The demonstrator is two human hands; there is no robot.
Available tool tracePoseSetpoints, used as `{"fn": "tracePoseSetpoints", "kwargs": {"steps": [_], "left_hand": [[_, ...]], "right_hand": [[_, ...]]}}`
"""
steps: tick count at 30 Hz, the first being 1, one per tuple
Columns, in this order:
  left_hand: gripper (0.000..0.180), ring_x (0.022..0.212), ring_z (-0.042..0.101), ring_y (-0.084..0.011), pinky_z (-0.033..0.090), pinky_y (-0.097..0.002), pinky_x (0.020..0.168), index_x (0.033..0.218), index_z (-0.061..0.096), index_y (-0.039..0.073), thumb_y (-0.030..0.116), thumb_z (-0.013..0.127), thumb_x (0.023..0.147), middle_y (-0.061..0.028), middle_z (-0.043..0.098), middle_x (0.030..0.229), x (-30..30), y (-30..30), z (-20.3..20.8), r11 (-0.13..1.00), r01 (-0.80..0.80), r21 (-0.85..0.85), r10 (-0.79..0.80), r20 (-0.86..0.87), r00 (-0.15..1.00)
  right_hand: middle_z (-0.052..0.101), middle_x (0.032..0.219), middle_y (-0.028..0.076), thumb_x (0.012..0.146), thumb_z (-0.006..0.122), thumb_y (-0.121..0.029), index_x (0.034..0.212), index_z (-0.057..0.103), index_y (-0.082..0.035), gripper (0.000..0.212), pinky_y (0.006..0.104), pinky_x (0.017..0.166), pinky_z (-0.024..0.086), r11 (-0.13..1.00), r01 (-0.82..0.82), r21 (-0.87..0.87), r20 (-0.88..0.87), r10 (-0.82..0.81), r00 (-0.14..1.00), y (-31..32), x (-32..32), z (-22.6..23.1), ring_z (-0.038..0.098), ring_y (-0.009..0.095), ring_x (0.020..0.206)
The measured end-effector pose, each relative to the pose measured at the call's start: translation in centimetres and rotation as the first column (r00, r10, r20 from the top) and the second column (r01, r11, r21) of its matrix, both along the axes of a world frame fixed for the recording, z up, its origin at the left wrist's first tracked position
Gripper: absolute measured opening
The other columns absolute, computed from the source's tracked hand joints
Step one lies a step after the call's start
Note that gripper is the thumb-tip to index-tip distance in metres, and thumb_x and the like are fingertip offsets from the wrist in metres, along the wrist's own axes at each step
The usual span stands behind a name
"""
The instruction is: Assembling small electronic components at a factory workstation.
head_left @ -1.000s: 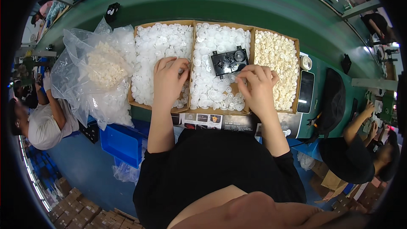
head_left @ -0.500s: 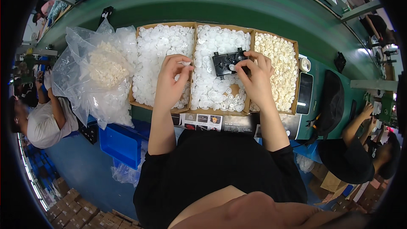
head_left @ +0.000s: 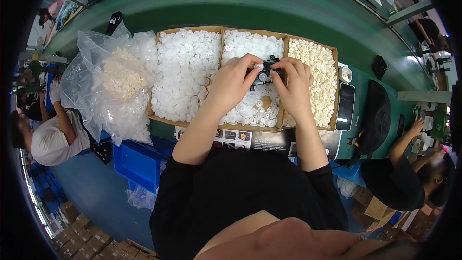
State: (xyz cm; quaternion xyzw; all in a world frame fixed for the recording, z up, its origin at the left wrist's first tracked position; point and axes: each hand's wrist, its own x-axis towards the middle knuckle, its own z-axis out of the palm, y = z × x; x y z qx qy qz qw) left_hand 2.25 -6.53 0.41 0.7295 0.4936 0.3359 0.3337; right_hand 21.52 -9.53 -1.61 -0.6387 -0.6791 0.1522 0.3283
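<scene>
A black plastic housing is held over the middle cardboard box, its right end between the thumb and fingers of my right hand. My left hand is closed in a pinch at the housing's left side, with a small white plastic gear at its fingertips. Another white round part sits in the housing. My fingers hide much of the housing. Beneath it lie loose white plastic gears. The left box holds similar white parts; small cream rings fill the right one.
A clear plastic bag of cream and white parts lies left of the boxes. On the right are a tape roll, a phone and a black bag. A blue bin stands lower left. Co-workers sit at both sides.
My left hand has moved right from over the left box to the housing, bringing a white gear with it. My right hand stays on the housing, which is now more tilted.
</scene>
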Motion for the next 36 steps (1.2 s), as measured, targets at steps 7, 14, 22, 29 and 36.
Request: {"fn": "tracePoseSetpoints", "kwargs": {"steps": [7, 14, 22, 29, 36], "left_hand": [[0.017, 0.092, 0.069, -0.0214, 0.054, -0.0341, 0.08, 0.116, 0.068, 0.009, 0.014, 0.07, 0.099, -0.003, 0.076, 0.103, 1.6, 0.0, -1.6, 0.996, -0.013, 0.091, 0.02, -0.07, 0.997], [0.014, 0.091, 0.068, -0.02, 0.053, -0.0322, 0.081, 0.112, 0.072, 0.008, 0.011, 0.072, 0.098, -0.0019, 0.075, 0.103, 1.7, 0.0, -2.3, 0.992, 0.043, 0.118, -0.036, -0.061, 0.997], [0.01, 0.093, 0.067, -0.0183, 0.052, -0.0298, 0.082, 0.106, 0.076, 0.005, 0.008, 0.073, 0.097, -0.0015, 0.074, 0.109, 0.8, 0.2, -2.9, 0.993, 0.121, 0.014, -0.121, 0.006, 0.993], [0.012, 0.097, 0.066, -0.0174, 0.051, -0.0277, 0.083, 0.108, 0.076, 0.004, 0.009, 0.072, 0.098, -0.0023, 0.073, 0.112, 0.8, 0.6, -3.1, 0.983, 0.179, -0.031, -0.178, 0.022, 0.984], [0.013, 0.096, 0.065, -0.016, 0.049, -0.0253, 0.081, 0.11, 0.076, 0.004, 0.009, 0.071, 0.099, -0.0027, 0.073, 0.114, 0.9, 0.3, -1.9, 0.985, 0.16, -0.068, -0.163, -0.05, 0.985]], "right_hand": [[0.063, 0.129, 0.005, 0.095, 0.073, -0.021, 0.108, 0.075, -0.014, 0.015, 0.0434, 0.109, 0.028, 0.998, 0.055, 0.042, -0.076, -0.052, 0.996, -2.1, 2.1, 0.2, 0.049, 0.027, 0.123], [0.064, 0.127, 0.005, 0.096, 0.072, -0.019, 0.107, 0.076, -0.014, 0.012, 0.0397, 0.109, 0.03, 0.984, 0.137, 0.112, -0.105, -0.125, 0.987, -3.4, 4.6, 0.4, 0.052, 0.026, 0.12], [0.069, 0.118, 0.009, 0.106, 0.051, -0.03, 0.111, 0.073, -0.007, 0.032, 0.0387, 0.099, 0.044, 0.91, -0.033, 0.413, -0.728, 0.352, 0.589, -4.3, 5.8, 8.0, 0.061, 0.029, 0.111], [0.069, 0.119, 0.006, 0.106, 0.049, -0.033, 0.116, 0.072, -0.01, 0.034, 0.0403, 0.097, 0.041, 0.817, -0.011, 0.576, -0.742, 0.529, 0.412, -6.8, 4.9, 10.2, 0.058, 0.024, 0.112], [0.068, 0.122, -0.001, 0.106, 0.052, -0.038, 0.117, 0.073, -0.017, 0.032, 0.0427, 0.096, 0.036, 0.74, 0.034, 0.672, -0.701, 0.621, 0.35, -11.7, 7.0, 11.4, 0.054, 0.018, 0.115]]}}
